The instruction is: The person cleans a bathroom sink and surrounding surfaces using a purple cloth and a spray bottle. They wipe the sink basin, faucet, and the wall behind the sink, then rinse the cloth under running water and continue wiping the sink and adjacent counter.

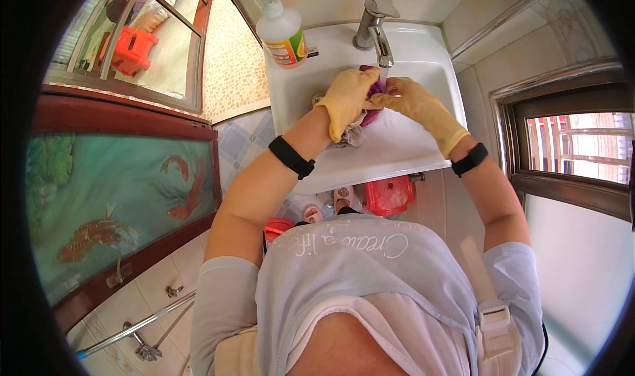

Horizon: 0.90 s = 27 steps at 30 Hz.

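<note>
Both my hands wear yellow rubber gloves and meet over the white sink, below the spout of a chrome tap. My left hand is closed on a purple cloth, which bunches up beside its fingers. From the right, my right hand reaches in with its fingers bent, gripping the same cloth's edge. A crumpled greyish-beige cloth lies in the basin under my left hand, partly hidden by it. Water at the spout is hard to make out.
A spray bottle stands on the sink's back left corner. Beneath the sink is a red plastic stool or bin, near my feet. A door with a fish picture is at left, a framed window at right.
</note>
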### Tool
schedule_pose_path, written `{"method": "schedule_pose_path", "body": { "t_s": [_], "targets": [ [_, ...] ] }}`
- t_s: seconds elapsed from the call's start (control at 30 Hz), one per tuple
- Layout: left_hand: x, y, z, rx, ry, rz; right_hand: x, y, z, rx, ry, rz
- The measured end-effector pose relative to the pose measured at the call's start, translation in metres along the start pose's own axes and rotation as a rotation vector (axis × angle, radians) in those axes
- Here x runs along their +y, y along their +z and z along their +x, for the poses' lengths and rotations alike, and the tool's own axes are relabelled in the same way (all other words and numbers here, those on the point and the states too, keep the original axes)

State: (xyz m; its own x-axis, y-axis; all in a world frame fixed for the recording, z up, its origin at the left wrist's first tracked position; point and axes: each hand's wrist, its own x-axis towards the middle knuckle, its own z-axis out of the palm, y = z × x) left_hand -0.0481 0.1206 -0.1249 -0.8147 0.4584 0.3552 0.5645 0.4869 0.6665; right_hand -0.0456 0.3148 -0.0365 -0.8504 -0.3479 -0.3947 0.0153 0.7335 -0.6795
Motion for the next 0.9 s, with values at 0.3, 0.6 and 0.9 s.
{"method": "schedule_pose_path", "body": {
  "t_s": [0.3, 0.6, 0.9],
  "targets": [
    [0.064, -0.050, 0.017, 0.111, -0.938, -1.185, 0.069, -0.030, 0.027, 0.071, 0.432, 0.265],
    [0.062, -0.037, 0.024, 0.231, -0.888, -1.628, 0.052, 0.023, 0.021, -0.230, 0.001, 0.638],
    [0.015, -0.006, 0.001, -0.256, -0.520, -0.499, 0.019, 0.005, 0.015, -0.195, 0.250, 1.483]
  ]
}}
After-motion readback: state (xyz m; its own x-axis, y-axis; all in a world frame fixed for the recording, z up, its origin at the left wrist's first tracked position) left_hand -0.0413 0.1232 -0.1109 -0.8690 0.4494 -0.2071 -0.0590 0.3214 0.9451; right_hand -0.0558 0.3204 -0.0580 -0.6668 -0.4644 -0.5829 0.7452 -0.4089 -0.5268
